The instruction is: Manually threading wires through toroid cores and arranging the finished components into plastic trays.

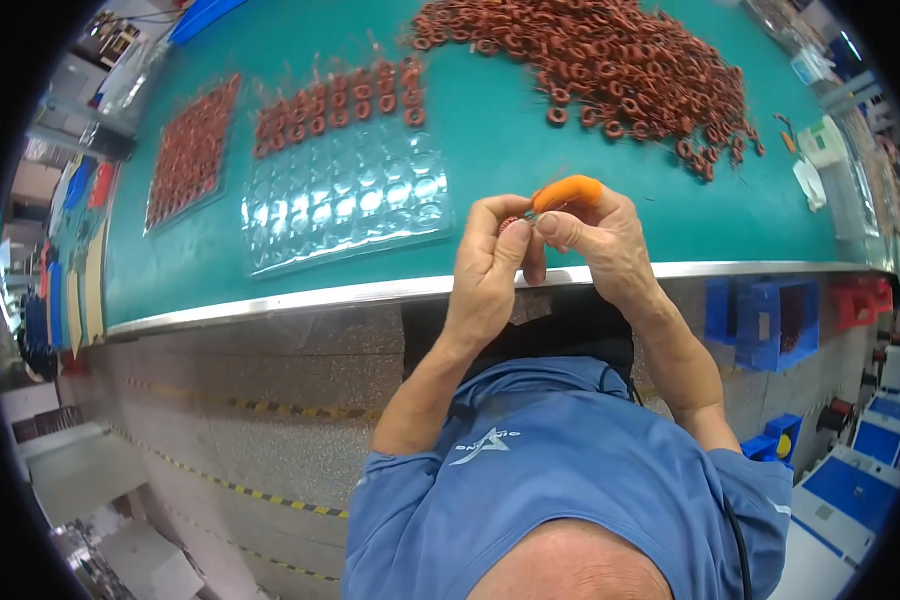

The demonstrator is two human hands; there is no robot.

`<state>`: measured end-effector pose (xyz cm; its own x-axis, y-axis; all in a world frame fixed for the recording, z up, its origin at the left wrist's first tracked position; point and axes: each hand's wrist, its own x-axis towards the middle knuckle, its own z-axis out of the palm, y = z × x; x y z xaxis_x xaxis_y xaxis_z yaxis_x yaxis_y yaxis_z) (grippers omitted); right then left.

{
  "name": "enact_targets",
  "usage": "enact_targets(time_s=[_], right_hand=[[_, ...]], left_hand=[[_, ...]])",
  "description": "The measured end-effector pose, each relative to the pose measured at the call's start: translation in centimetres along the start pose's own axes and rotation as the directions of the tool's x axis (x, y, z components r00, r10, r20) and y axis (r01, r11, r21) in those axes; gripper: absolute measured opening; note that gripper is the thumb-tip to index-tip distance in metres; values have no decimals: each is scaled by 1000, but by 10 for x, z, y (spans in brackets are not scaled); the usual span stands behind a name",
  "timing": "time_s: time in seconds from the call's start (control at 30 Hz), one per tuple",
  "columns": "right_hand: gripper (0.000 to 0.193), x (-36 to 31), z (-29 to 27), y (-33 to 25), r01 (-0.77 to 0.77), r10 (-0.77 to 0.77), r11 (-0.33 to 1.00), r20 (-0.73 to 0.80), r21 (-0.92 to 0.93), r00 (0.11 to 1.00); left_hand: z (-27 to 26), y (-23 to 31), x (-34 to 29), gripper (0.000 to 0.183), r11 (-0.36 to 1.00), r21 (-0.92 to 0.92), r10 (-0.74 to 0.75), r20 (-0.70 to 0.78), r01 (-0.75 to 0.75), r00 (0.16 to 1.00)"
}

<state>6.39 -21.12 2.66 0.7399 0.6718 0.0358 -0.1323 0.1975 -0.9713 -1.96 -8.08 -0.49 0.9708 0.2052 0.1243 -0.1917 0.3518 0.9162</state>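
Observation:
My left hand (488, 262) pinches a small copper-coloured wire-wound ring coil (509, 226) between thumb and fingers, just above the table's near edge. Close against it, my right hand (610, 245) is wrapped round a small hand tool with curved orange handles (570, 190). The tool's jaws are too small and covered to make out, but they point toward the coil. Left of my hands lies a clear plastic tray (342, 205) with round pockets. Its far rows hold several ring coils (338, 98), with their wire ends sticking up; the nearer pockets hold none.
A large heap of ring coils (620, 70) spreads over the far right of the green table (490, 130). Another tray full of coils (192, 150) lies at the left. Blue bins (778, 325) and a red bin (860, 300) stand below the table's right edge.

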Motion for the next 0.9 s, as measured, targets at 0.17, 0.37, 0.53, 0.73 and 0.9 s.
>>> enact_targets(time_s=[0.17, 0.37, 0.53, 0.73, 0.9], right_hand=[[36, 13, 28, 3, 32, -37, 998, -78, -58, 996], [29, 24, 46, 7, 22, -31, 979, -40, -201, 999], [25, 57, 59, 13, 57, -64, 945, -14, -322, 998], [25, 177, 56, 10, 329, -319, 675, 141, -660, 937], [28, 219, 50, 35, 367, -201, 509, 307, -779, 930]], left_hand=[[-6, -4, -3, 19, 993, -58, 86, -199, -100, 976], [-26, -3, -4, 17, 994, 64, 99, -253, -86, 962], [-46, -3, 1, 27, 974, 67, 225, -305, -215, 926], [-77, -15, 2, 45, 913, 272, 383, -321, -303, 866], [-78, -10, 5, 43, 936, 231, 324, -278, -264, 904]])
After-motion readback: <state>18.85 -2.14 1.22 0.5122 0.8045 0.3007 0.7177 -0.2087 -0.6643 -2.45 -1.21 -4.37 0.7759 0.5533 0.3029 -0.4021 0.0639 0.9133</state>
